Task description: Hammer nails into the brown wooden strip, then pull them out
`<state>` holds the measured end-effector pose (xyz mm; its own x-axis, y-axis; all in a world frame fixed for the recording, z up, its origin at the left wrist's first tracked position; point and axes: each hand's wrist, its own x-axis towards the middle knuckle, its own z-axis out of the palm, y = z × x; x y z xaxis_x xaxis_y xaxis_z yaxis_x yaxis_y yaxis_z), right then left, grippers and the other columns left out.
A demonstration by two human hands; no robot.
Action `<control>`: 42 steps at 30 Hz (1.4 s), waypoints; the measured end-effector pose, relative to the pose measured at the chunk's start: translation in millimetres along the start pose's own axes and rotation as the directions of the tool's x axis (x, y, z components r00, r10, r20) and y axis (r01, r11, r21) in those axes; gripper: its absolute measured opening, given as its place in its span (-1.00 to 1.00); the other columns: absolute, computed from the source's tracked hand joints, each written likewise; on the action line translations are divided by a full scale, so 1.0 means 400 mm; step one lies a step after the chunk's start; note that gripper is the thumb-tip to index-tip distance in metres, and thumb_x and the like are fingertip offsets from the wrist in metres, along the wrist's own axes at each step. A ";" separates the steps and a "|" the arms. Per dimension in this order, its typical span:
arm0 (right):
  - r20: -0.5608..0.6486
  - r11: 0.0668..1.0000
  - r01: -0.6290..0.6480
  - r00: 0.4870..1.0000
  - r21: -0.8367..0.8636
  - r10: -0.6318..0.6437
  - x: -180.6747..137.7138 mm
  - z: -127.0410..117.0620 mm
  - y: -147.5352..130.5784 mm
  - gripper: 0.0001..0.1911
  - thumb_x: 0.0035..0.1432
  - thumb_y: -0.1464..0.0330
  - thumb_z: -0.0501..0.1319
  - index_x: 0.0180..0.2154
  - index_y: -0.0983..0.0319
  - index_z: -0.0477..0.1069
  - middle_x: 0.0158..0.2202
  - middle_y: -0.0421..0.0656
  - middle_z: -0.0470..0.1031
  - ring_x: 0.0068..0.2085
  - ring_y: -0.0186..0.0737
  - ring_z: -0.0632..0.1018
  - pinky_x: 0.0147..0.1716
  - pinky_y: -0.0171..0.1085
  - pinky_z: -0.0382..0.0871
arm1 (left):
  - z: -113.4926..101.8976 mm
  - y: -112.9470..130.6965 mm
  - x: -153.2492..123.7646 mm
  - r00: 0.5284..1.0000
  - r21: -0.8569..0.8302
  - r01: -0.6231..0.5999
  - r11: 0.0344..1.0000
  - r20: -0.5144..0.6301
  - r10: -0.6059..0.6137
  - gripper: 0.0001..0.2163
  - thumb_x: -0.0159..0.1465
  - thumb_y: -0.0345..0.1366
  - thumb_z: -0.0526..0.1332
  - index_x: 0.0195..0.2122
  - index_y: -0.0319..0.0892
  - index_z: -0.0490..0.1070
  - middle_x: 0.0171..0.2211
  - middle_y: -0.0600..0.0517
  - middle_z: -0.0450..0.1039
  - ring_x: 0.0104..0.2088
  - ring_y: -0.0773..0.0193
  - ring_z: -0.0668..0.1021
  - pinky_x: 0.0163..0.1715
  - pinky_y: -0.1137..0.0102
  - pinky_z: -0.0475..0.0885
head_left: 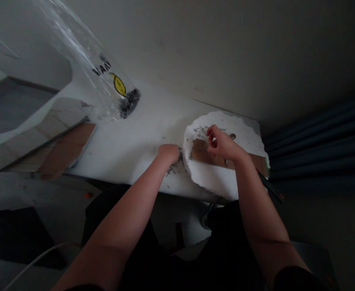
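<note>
My left hand [169, 153] rests closed on the white tabletop [129, 141], right at the ragged left rim of a round white foam-like disc [219, 182]; small dark bits lie under its fingers. My right hand [221, 143] hovers over the disc with fingers pinched together above a brown cardboard piece [203, 151] that lies on the disc. Grey crumbs [200, 131] are scattered on the disc near that hand. What the pinch holds is too small to make out.
A clear plastic bag [104, 87] with black lettering, a yellow mark and dark grains in its tip hangs over the table's left part. Wooden boards [65, 149] lie at the left edge. A wall stands behind, dark curtain folds [319, 137] at right, my dark-clothed lap below.
</note>
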<state>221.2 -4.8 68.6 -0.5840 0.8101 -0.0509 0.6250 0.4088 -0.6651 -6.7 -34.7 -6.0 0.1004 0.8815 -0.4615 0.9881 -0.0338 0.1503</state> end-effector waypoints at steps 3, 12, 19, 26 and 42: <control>-0.010 1.000 -0.010 1.000 -0.016 0.010 0.000 -0.003 0.010 -0.61 -0.04 0.46 0.17 -0.13 0.12 0.17 -0.35 -0.27 0.37 -0.41 -0.28 0.42 -0.42 -0.30 0.25 | -0.021 0.000 -0.001 0.979 -0.024 0.050 0.998 -0.196 -0.054 -0.66 0.35 -0.34 0.07 0.11 -0.24 0.43 -0.01 -0.27 0.57 -0.01 -0.03 0.60 -0.09 0.24 0.47; -0.264 0.972 -0.016 0.963 -0.235 -0.048 -0.020 0.002 0.046 -0.84 0.03 0.46 0.13 -0.27 0.18 0.30 -0.35 -0.16 0.44 -0.36 -0.22 0.43 -0.33 -0.25 0.25 | -0.035 0.121 -0.040 0.757 -0.086 -0.429 0.899 -0.577 0.306 -0.70 0.40 -0.12 0.08 -0.08 -0.18 0.48 -0.07 -0.10 0.48 -0.08 0.17 0.52 -0.07 0.31 0.39; -0.477 0.978 -0.019 0.875 -0.209 -0.085 -0.026 0.028 0.060 -0.94 0.10 0.43 0.09 -0.33 0.16 0.28 -0.31 -0.14 0.42 -0.36 -0.23 0.44 -0.29 -0.24 0.30 | -0.004 0.147 -0.028 0.740 0.089 -0.457 0.885 -0.514 0.434 -0.75 0.38 -0.26 0.09 -0.19 -0.19 0.57 0.01 -0.14 0.41 -0.01 0.10 0.49 -0.03 0.22 0.40; -0.558 0.994 -0.022 0.828 -0.110 -0.043 -0.043 0.019 0.051 -0.95 0.13 0.41 0.08 -0.31 0.16 0.28 -0.27 -0.14 0.41 -0.33 -0.22 0.44 -0.29 -0.22 0.32 | 0.007 0.194 -0.054 0.748 0.116 -0.461 0.880 -0.484 0.455 -0.79 0.33 -0.33 0.13 -0.23 -0.22 0.57 -0.06 -0.13 0.43 -0.03 0.11 0.52 0.00 0.24 0.41; -0.051 0.922 0.107 0.990 -0.372 -0.135 -0.015 0.101 0.038 -0.81 0.27 0.44 0.10 -0.17 0.27 0.48 -0.12 -0.03 0.51 -0.12 -0.13 0.50 -0.11 -0.24 0.33 | 0.096 -0.060 -0.085 0.974 0.077 0.215 0.974 -0.083 -0.209 -0.70 0.25 -0.22 0.14 -0.12 -0.20 0.58 -0.07 -0.23 0.59 -0.06 -0.03 0.60 -0.19 0.26 0.47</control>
<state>213.3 -20.5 28.8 -0.6362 0.7676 0.0772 0.7066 0.6200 -0.3411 -29.5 -81.9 -27.3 -0.1182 0.9050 -0.4086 0.9925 0.1205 -0.0203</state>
